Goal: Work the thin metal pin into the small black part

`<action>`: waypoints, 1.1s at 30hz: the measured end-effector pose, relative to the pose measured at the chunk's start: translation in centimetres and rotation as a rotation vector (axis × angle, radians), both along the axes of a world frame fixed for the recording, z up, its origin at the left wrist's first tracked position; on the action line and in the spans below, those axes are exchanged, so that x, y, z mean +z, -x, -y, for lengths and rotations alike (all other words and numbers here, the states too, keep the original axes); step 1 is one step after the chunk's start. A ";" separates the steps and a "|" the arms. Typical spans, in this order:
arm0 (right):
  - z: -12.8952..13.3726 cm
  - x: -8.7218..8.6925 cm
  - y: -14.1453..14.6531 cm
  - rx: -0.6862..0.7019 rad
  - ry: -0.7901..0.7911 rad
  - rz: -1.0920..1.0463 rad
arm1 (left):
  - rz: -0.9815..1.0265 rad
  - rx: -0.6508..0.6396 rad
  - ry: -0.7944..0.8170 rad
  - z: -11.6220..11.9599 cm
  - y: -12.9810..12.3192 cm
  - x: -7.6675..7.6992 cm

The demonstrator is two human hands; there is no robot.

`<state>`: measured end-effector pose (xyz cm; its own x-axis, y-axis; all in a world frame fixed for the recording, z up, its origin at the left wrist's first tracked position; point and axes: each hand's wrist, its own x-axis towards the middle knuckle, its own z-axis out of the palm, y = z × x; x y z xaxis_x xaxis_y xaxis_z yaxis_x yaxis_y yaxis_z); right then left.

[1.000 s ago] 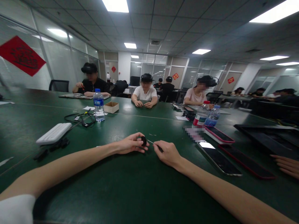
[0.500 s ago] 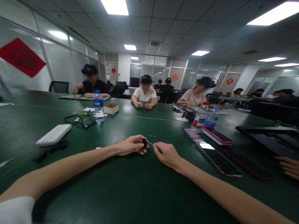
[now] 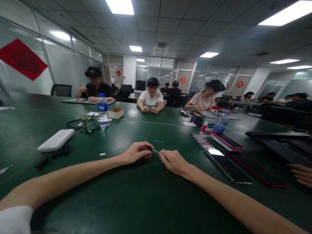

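Over the middle of the green table (image 3: pixel 136 201), my left hand (image 3: pixel 136 152) pinches a small black piece (image 3: pixel 149 148) between thumb and fingers. My right hand (image 3: pixel 173 161) is closed around the back end of a thin metal tool (image 3: pixel 155 150); its handle is hidden in the fist. The shaft points left, and its tip meets or nearly meets the black piece. The fingers partly cover the piece, so its shape is unclear.
Left are a white box-like device (image 3: pixel 56 140), black cables (image 3: pixel 85 126), a water bottle (image 3: pixel 103 112) and a wooden box (image 3: pixel 116 112). Phones (image 3: pixel 229 166), two bottles and a black tray (image 3: pixel 280 146) lie right, with another person's hand (image 3: pixel 301 174). People sit across the table.
The black piece has turned in my left hand and shows less of its surface. My left hand has shifted slightly left, uncovering a white scrap. My right hand has moved slightly left.
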<state>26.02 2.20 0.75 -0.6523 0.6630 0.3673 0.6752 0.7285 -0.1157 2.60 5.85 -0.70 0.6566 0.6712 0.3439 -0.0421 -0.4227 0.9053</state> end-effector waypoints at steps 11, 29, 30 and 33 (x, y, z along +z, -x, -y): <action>-0.2 0.1 -0.2 0.048 -0.008 -0.027 | -0.180 0.171 -0.349 0.0 0.2 0.3; -0.3 0.2 -0.1 0.018 -0.017 -0.148 | -0.087 0.221 0.045 -1.0 0.1 0.4; -0.4 0.3 -0.1 -0.018 -0.008 -0.147 | -0.093 0.203 0.011 -1.0 0.1 0.4; -0.3 0.5 0.1 -0.089 -0.002 -0.136 | -0.149 0.151 -0.079 -0.9 0.2 0.7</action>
<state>25.88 2.53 1.28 -0.5352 0.7148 0.4501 0.7150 0.6671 -0.2091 2.40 6.71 -0.04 0.5981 0.7407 0.3062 0.1589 -0.4840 0.8605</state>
